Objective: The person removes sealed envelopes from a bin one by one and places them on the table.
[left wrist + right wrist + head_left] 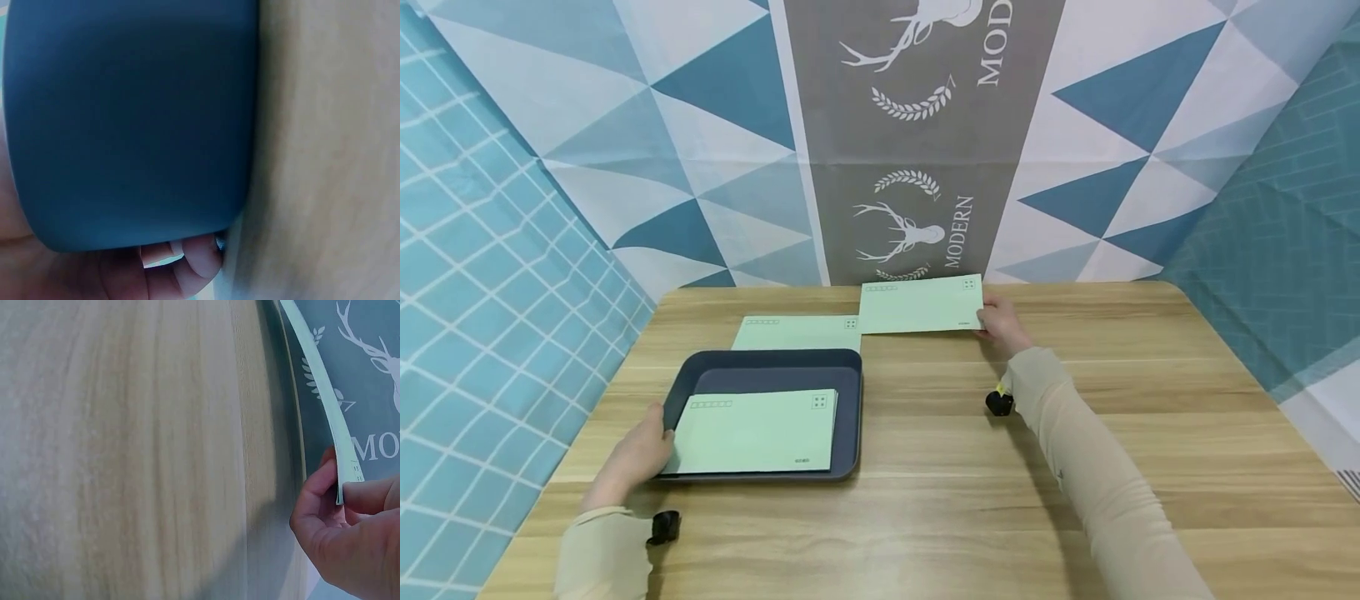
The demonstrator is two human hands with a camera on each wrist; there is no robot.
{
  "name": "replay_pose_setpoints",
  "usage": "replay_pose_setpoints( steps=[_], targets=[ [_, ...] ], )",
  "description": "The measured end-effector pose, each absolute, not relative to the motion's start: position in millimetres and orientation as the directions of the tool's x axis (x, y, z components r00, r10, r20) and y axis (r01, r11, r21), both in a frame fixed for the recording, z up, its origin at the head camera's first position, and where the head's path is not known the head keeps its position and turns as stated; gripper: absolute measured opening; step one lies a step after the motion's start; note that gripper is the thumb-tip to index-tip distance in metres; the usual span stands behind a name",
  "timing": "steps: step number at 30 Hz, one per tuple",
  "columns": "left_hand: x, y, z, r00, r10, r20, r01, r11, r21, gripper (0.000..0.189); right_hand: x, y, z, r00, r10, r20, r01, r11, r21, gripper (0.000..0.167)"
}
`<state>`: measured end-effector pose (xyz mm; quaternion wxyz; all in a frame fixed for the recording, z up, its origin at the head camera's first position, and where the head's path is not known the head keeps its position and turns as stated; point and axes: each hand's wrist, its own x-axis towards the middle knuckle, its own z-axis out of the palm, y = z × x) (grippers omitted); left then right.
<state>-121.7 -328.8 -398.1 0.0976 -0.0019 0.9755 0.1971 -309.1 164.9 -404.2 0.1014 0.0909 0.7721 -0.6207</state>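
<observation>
My right hand [1002,323] pinches a pale green envelope [921,304] by its right end, near the back edge of the table. In the right wrist view, the envelope [331,412] is seen edge-on, raised off the wood between thumb and fingers. My left hand [636,450] grips the left side of a dark grey tray [775,360], thumb over the rim and fingers curled below it. The tray's outer wall [131,125] fills much of the left wrist view. Inside the tray lies a stack of green envelopes [752,433], printed side up.
Behind the tray another green envelope [797,332] lies on the wooden table [940,467], its front part hidden by the tray. A patterned cloth backdrop [917,150] rises at the table's back edge. Small black wrist cameras [999,403] hang below both sleeves.
</observation>
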Motion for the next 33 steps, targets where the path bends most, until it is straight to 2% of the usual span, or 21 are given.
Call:
replay_pose_setpoints(
  steps=[7, 16, 33],
  targets=[
    [-122, -330, -400, -0.983, 0.036, -0.181, -0.037, 0.923, 0.382, 0.036, -308, 165, -402, -0.958, 0.024, -0.286, 0.287, 0.116, -0.951, 0.044],
    [-122, -330, -398, -0.982, 0.026, -0.185, -0.047, 0.924, 0.38, 0.031, -311, 166, -406, -0.955, 0.062, -0.29, 0.294, 0.083, -0.952, 0.038],
    [-121, -329, -397, -0.982, 0.018, -0.189, -0.055, 0.924, 0.377, 0.028, -311, 165, -413, -0.938, 0.113, -0.328, 0.33, -0.007, -0.944, 0.041]
  ],
)
